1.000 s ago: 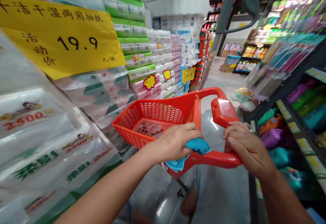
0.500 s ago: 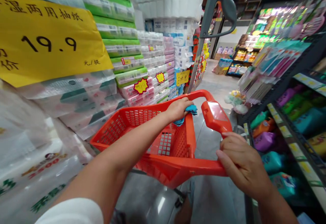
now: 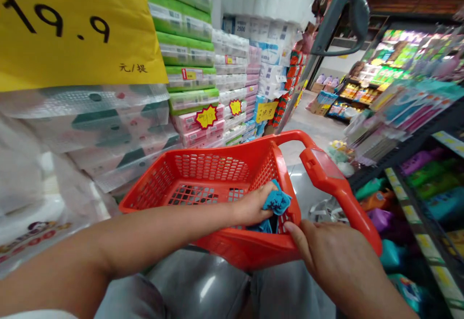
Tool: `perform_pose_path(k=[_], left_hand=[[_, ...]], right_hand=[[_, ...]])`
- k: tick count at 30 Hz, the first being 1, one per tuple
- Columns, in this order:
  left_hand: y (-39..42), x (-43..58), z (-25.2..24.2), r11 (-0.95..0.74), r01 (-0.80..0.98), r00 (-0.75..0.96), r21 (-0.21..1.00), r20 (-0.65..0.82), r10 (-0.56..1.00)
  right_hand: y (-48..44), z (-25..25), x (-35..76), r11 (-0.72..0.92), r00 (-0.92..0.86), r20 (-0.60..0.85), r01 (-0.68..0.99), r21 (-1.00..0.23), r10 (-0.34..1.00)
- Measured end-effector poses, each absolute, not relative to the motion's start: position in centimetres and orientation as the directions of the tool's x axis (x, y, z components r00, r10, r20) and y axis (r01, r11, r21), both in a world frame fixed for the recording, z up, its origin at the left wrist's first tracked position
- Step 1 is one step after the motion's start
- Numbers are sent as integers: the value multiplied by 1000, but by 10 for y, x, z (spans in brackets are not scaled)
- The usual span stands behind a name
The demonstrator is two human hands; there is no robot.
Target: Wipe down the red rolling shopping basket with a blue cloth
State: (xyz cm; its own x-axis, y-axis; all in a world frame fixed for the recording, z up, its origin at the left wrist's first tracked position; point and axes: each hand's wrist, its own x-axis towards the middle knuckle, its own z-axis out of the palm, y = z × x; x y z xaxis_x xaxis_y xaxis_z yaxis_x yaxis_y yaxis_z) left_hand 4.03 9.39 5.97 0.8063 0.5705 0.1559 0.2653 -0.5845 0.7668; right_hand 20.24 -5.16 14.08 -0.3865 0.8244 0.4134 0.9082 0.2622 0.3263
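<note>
A red plastic shopping cart basket (image 3: 213, 166) with perforated walls and nothing in it stands in front of me. My left hand (image 3: 253, 207) reaches over it and is closed on a crumpled blue cloth (image 3: 277, 200). The cloth lies against the inner wall near the basket's right-hand corner, with part of it hanging below my fingers. My right hand (image 3: 328, 251) grips the rim at that near right corner, thumb on top; its other fingers are mostly hidden. The cart's red push handle (image 3: 326, 169) curves around to the right of both hands.
Stacked tissue packs (image 3: 186, 43) line the left side, with a large yellow price sign (image 3: 83, 63) in front. A grey metal post with a looped handle (image 3: 357, 24) rises beyond the cart. Shelves of colourful bottles (image 3: 384, 222) stand close on the right. An aisle floor (image 3: 300, 106) runs ahead.
My left hand has moved the blue cloth along the basket's end wall toward me, down to the near corner. My right hand has shifted from the push handle's end to the basket rim.
</note>
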Motion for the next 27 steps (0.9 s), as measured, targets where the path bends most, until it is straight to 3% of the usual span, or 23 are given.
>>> perform_pose_path(k=[3, 8, 13, 17, 22, 27], left_hand=[[94, 41, 35, -506, 314, 813, 803, 48, 581], [89, 47, 22, -383, 360, 748, 851, -17, 664], [98, 68, 30, -350, 289, 612, 891, 109, 783], [150, 74, 36, -380, 230, 444, 896, 251, 860], [228, 77, 37, -361, 241, 148, 901, 333, 931], [224, 91, 15, -452, 236, 218, 860, 406, 887]], right_hand=[[-44, 142, 205, 286, -447, 416, 874, 393, 792], [-27, 140, 227, 291, -403, 344, 897, 332, 848], [-2, 127, 238, 109, -221, 303, 932, 345, 927], [11, 124, 246, 174, -259, 290, 941, 289, 921], [12, 128, 241, 190, -299, 351, 931, 312, 887], [9, 114, 241, 109, -228, 385, 946, 307, 894]])
